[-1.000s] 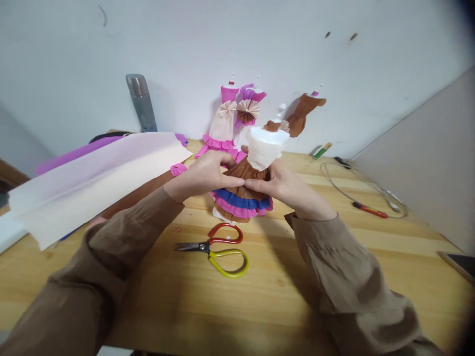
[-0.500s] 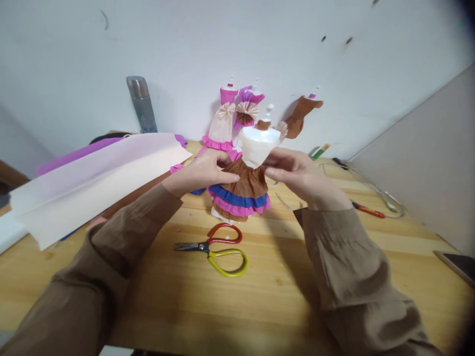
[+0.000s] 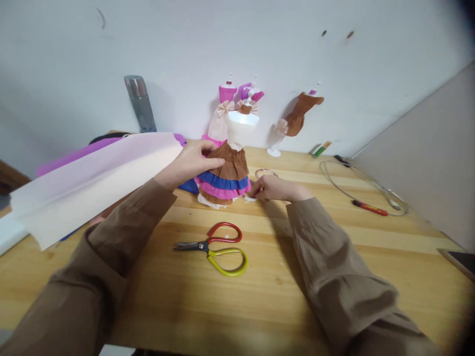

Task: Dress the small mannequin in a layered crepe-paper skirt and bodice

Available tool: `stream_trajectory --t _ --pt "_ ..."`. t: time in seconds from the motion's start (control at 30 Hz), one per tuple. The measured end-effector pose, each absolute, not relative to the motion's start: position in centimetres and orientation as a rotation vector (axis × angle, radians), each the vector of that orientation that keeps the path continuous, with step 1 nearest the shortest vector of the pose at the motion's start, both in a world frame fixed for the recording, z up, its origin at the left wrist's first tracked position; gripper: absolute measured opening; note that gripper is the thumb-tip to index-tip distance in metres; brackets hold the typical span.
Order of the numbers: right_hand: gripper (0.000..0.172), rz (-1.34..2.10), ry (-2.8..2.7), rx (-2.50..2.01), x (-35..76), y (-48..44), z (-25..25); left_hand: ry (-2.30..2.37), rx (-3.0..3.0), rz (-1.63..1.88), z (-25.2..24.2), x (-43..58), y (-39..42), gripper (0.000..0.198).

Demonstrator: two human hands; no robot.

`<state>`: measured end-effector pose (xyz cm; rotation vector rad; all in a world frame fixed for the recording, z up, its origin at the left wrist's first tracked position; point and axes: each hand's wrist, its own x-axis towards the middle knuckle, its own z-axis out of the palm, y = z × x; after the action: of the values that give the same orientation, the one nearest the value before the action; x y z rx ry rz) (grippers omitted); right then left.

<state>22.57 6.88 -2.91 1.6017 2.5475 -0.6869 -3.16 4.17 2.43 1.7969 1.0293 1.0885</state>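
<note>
Mini dress form w/ layered crepe skirt stands roughly upright betw. the hands, just R of L hand, just L of R hand. L hand is clamped on the skirt's brown upper tier, thumb across the front, other fingers partly hidden behind. R hand is low by the hem, fingers curled; can't tell if they pinch anything, b/c the hand itself hides it.

Done, as far as shows: pale bodice on, brown tier on, blue ruffle & pink ruffle below it, more brown at the hem. I'd judge it mostly dressed. What's left is hard to call; prob. adjusting or trim. No rosette shows at its waist, tho the pink-topped form beyond L hand has one.

Scissors lie untouched, nearer the wearer than either hand, blades pointing L. Cream crepe sheet is L of L hand; brown-dressed form is well beyond R hand.
</note>
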Motion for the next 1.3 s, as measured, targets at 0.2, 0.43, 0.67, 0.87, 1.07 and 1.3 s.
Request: stream_trajectory --t 0.2,0.43,0.67,0.87,1.07,1.3 --pt "0.017 -0.531 2.360 1.732 23.7 6.4 -0.9 1.084 1.867 1.101 1.7 -2.7 5.4 0.019" --pt "0.013 -0.547 2.325 1.485 22.4 6.3 -1.6 1.105 1.858 1.164 0.6 -2.8 6.4 0.021" --pt "0.013 -0.498 2.258 1.375 21.7 6.0 -1.8 0.989 1.850 1.201 0.5 -2.9 6.4 0.038" --pt "0.013 -0.517 2.160 1.393 22.2 6.0 -1.6 1.013 1.948 1.141 1.1 -2.8 5.9 0.047" --pt "0.027 -0.525 2.114 1.467 22.3 6.0 -1.8 1.036 1.997 1.137 1.7 -2.4 5.1 0.042" --pt "0.029 -0.535 2.119 1.478 22.2 5.3 -0.9 1.057 1.830 1.262 1.5 -3.1 5.4 0.031"
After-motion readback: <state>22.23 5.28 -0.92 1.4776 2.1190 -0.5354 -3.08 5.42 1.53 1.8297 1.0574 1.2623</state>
